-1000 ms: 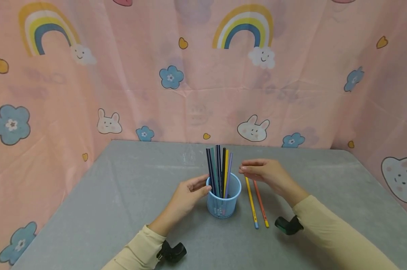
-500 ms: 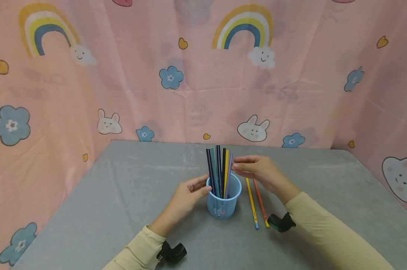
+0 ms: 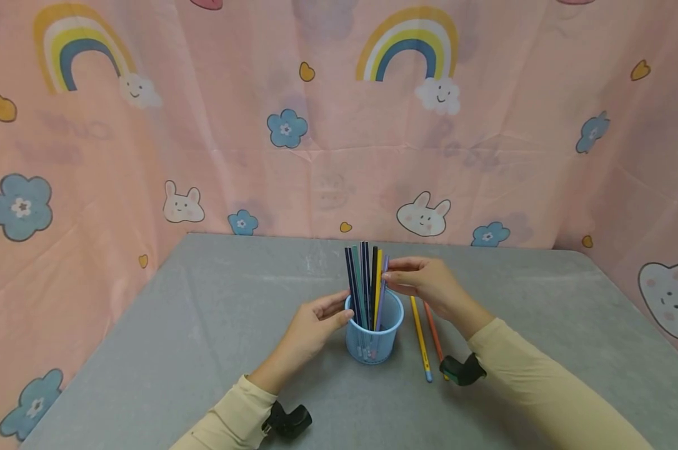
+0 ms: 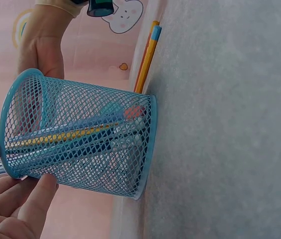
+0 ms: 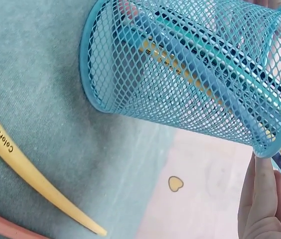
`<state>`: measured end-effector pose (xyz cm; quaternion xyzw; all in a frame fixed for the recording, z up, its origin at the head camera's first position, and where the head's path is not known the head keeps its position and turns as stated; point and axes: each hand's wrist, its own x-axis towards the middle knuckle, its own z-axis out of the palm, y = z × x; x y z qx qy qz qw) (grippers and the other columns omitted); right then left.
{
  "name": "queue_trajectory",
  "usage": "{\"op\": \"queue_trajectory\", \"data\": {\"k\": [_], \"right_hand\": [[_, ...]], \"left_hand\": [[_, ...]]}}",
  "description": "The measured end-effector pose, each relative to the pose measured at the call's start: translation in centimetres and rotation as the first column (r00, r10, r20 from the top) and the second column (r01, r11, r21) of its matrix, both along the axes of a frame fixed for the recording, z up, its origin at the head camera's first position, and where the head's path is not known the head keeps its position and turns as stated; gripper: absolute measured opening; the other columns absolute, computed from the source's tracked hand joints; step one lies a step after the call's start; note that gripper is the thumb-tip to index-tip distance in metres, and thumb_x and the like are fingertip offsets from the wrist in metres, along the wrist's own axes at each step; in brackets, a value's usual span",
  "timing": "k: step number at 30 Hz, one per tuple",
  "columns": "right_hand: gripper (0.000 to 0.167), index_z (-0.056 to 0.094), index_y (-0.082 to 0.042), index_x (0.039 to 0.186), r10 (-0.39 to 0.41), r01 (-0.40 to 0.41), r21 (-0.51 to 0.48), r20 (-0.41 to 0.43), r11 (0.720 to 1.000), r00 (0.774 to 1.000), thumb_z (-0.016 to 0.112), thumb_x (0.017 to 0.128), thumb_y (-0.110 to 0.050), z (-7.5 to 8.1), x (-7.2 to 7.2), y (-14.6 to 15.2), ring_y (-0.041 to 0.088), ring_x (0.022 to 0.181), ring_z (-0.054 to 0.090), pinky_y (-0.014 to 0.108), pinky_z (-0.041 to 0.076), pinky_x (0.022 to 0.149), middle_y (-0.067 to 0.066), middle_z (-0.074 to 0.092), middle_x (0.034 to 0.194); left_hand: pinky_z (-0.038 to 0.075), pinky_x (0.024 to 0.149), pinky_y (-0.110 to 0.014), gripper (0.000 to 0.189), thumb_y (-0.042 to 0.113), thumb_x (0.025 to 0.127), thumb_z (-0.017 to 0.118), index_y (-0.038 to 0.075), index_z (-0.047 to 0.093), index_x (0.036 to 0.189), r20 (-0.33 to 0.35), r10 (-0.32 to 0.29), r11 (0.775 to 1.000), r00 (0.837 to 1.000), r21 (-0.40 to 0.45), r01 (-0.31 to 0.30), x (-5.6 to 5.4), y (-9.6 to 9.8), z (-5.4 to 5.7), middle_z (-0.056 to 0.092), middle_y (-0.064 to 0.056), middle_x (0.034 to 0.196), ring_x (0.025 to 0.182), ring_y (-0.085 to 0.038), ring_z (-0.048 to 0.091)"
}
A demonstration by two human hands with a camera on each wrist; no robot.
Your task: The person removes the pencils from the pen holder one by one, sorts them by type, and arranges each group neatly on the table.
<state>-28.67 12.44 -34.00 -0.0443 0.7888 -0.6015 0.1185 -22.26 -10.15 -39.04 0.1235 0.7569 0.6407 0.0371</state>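
While my left hand (image 3: 312,326) steadies the cup (image 3: 374,336) with its fingers (image 4: 40,196) curled against the left side of the mesh wall, the cup stands upright mid-surface (image 3: 204,325), full of pencils (image 3: 365,281). My right hand (image 3: 428,284) is at their tops, fingers pinched together on the purple pencil (image 3: 383,282), the rightmost one. Just right of the cup, a yellow pencil (image 3: 420,339) and an orange pencil (image 3: 432,328) lie side by side on the surface
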Motion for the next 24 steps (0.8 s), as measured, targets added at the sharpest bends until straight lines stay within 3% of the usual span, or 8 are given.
{"op": "queue_trajectory", "data": {"k": [11,19,24], "right_hand": [[0.036,0.065,0.002,0.123,-0.040,0.038,-0.038,-0.027,0.999,0.999,0.071,0.093,-0.017,0.1,0.0,-0.1,0.014,0.100,0.072,0.033,0.058,0.092,0.014,0.071,0.121],[0.035,0.065,0.002,0.120,-0.038,0.032,-0.067,-0.089,0.997,0.995,0.072,0.092,-0.018,1.0,-0.2,0.4,0.007,0.094,0.071,0.029,0.058,0.091,-0.005,0.073,0.100],[0.032,0.066,0.003,0.117,-0.015,0.004,-0.087,-0.128,0.996,0.992,0.071,0.093,-0.018,1.8,-0.1,0.8,0.005,0.092,0.071,0.026,0.059,0.089,-0.009,0.073,0.096]], "left_hand": [[0.050,0.106,-0.043,0.048,0.022,0.099,0.062,-0.001,0.053,0.140,0.000,-0.012,1.000,1.000,0.004,0.012,0.1,0.1,0.0,0.057,-0.020,0.141,0.129,-0.034,0.058],[0.050,0.107,-0.044,0.048,0.022,0.099,0.063,0.000,0.054,0.140,-0.003,-0.002,1.000,1.000,-0.007,0.002,0.1,0.1,0.0,0.058,-0.020,0.141,0.129,-0.033,0.058],[0.050,0.106,-0.043,0.048,0.022,0.099,0.063,-0.001,0.054,0.140,-0.001,-0.001,1.000,1.000,0.002,0.001,0.1,-0.1,-0.1,0.058,-0.021,0.141,0.129,-0.034,0.058]]}}
